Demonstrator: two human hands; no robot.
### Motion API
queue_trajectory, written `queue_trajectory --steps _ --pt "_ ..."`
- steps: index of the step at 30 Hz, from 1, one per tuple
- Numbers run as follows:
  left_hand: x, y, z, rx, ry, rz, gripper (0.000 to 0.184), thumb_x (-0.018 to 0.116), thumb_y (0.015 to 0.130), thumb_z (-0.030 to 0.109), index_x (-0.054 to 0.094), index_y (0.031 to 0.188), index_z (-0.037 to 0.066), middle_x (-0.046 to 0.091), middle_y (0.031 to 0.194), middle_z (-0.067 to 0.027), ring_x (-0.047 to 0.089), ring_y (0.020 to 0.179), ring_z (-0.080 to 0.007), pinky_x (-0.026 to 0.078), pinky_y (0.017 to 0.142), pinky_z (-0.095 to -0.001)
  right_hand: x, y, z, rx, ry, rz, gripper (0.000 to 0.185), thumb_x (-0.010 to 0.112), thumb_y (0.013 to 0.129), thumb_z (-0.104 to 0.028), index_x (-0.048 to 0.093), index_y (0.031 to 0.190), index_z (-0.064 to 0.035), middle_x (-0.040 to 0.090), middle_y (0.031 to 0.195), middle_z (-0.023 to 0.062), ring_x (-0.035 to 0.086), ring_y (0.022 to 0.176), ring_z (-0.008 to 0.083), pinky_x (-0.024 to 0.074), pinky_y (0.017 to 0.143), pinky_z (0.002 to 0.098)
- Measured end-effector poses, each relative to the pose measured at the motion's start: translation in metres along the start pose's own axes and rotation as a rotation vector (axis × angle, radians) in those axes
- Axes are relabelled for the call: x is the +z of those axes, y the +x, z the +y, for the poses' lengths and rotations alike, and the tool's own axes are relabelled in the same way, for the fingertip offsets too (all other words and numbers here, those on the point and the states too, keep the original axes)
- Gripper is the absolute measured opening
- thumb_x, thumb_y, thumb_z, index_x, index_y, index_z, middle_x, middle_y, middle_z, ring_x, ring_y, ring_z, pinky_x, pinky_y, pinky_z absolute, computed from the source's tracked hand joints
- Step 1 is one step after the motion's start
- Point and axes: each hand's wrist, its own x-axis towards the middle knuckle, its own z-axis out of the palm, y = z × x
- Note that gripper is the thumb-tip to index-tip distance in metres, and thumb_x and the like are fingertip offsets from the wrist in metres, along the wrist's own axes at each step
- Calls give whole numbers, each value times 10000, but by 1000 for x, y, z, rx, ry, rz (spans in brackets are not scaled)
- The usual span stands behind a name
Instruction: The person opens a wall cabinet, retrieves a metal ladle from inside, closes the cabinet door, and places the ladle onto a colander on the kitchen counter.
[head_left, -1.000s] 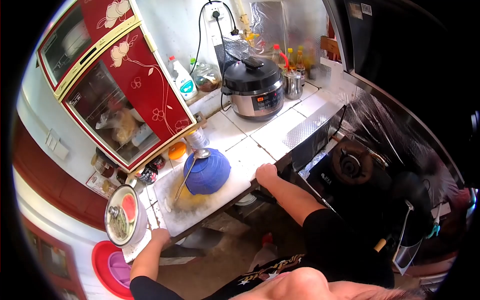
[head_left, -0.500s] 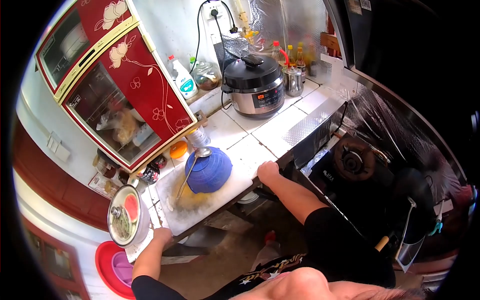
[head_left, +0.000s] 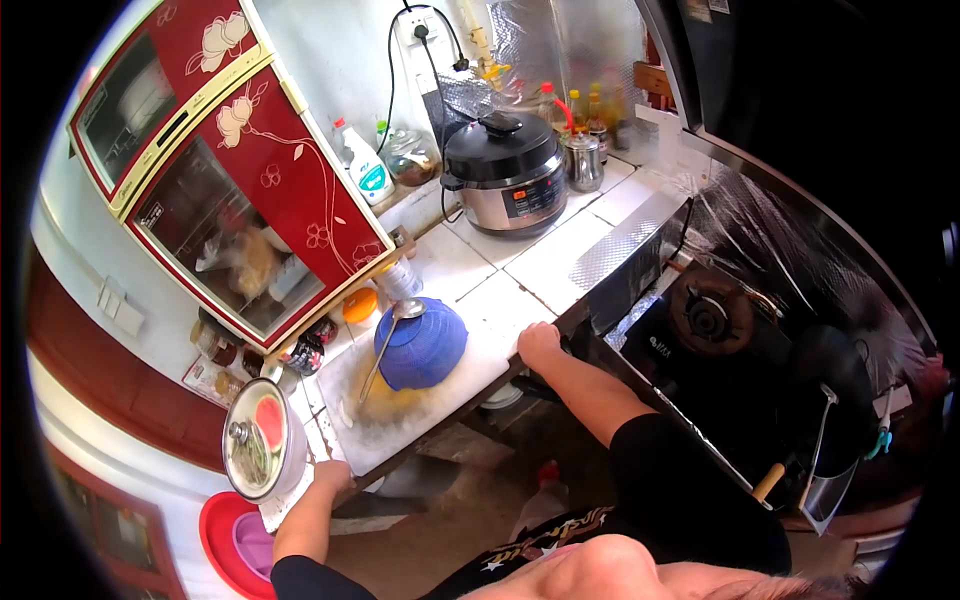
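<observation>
My left hand rests at the counter's front edge, by the near corner of a pale cutting board. Its fingers look curled over that edge, though they are partly hidden. Farther right, my right hand is closed on the tiled counter's edge, just past the board. Between my hands, a blue bowl or basket lies upside down on the board. A metal spoon leans across it, handle down on the stained board. Left of my left hand stands a lidded pot, with red and green food under its glass lid.
A pressure cooker stands at the back, with a metal pot, bottles and a spray bottle nearby. The red cabinet overhangs several jars. Right lie a gas burner and dark wok; red and purple basins sit lower left.
The whole view has shifted slightly, so the counter items appear a little lower and to the right. My hands keep their places on the counter edge, and nothing was picked up.
</observation>
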Motion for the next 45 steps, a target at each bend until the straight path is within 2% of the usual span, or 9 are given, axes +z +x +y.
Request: queue_trajectory --steps 13,15,22,24,25,40,42,45 --pt "-2 -1 1 5 36 1 440 660 695 462 672 863 55 651 900 -118 616 868 -268 455 773 -357 2 -4 1 -52 -66 53 163 524 760 -161 643 814 -64 593 797 103 578 733 262 420 438 411" --pt "-12 -5 4 -7 42 -77 407 674 693 413 665 924 78 641 965 -103 609 906 -257 472 750 -358 1 -4 2 -54 -69 71 161 529 753 -161 642 811 -62 593 788 102 577 721 259 415 429 408" --pt "-13 -4 4 -13 27 -102 414 682 693 415 664 928 74 640 966 -103 606 914 -255 470 754 -356 4 -2 2 -67 -100 59 166 532 750 -166 642 815 -60 594 793 105 579 718 256 413 419 411" --pt "-13 -4 4 -19 40 -79 423 684 690 419 663 932 73 640 971 -102 607 918 -252 469 755 -356 -2 0 2 -46 -21 -92 224 543 777 -165 631 942 -42 576 953 131 557 839 287 436 446 430" --pt "-13 -4 4 -20 40 -78 423 684 690 419 663 932 73 640 971 -102 607 918 -252 469 755 -356 -2 0 2 -46 -20 -91 224 543 777 -165 631 942 -42 576 953 131 557 839 287 436 446 430" --pt "-14 -4 4 1 54 -66 430 687 687 426 663 927 71 639 974 -109 608 913 -266 472 751 -362 3 1 5 -61 33 -63 216 512 788 -172 643 921 -64 594 925 102 570 843 267 440 441 431" --pt "-16 -6 5 -10 53 -77 428 690 684 422 663 929 72 638 978 -109 605 920 -265 470 758 -364 4 -3 5 -67 24 72 165 531 751 -169 650 796 -64 605 800 98 591 745 251 454 507 404" --pt "-20 -8 6 -12 26 -103 429 693 682 420 663 929 71 637 981 -109 603 926 -262 468 762 -367 5 -2 5 -67 25 62 169 534 757 -173 651 814 -65 605 818 102 590 770 255 463 528 405"
